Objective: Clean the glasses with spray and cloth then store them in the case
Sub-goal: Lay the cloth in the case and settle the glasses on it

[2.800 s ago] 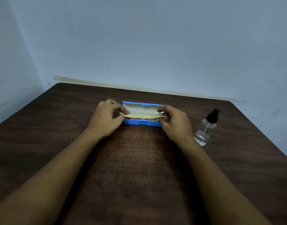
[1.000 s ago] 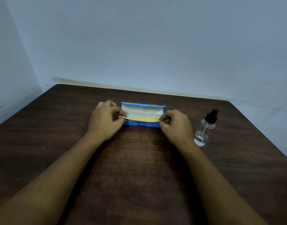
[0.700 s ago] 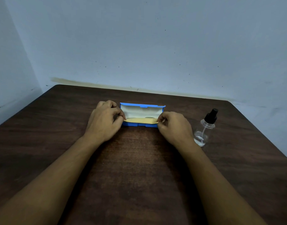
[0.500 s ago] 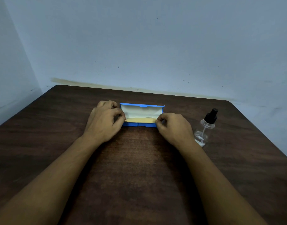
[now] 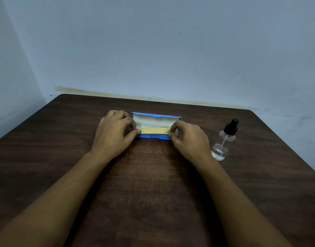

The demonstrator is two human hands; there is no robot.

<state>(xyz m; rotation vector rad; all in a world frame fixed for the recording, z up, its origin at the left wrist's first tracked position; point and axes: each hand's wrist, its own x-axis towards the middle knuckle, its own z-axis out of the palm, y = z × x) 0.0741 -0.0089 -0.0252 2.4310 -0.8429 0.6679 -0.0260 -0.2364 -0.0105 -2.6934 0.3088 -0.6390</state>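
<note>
Cloth [image 5: 154,130] — soft, yellow, flat — pinched at ends by left hand [image 5: 113,134], right hand [image 5: 188,138], across oblong blue case [image 5: 154,136]

No readable text, label, brand, number or sign was found on the case [image 5: 153,136], the spray bottle [image 5: 222,143] or the tabletop [image 5: 153,184].

- A blue case [image 5: 156,128] lies open on a dark wooden table [image 5: 153,184], lid up, pale lining showing.
- A yellow cloth [image 5: 154,130] stretches along the case's opening.
- The left hand [image 5: 113,134] pinches the cloth's left end.
- The right hand [image 5: 188,139] pinches its right end.
- A clear spray bottle [image 5: 223,141] with a black top stands upright just right of the right hand.
</note>
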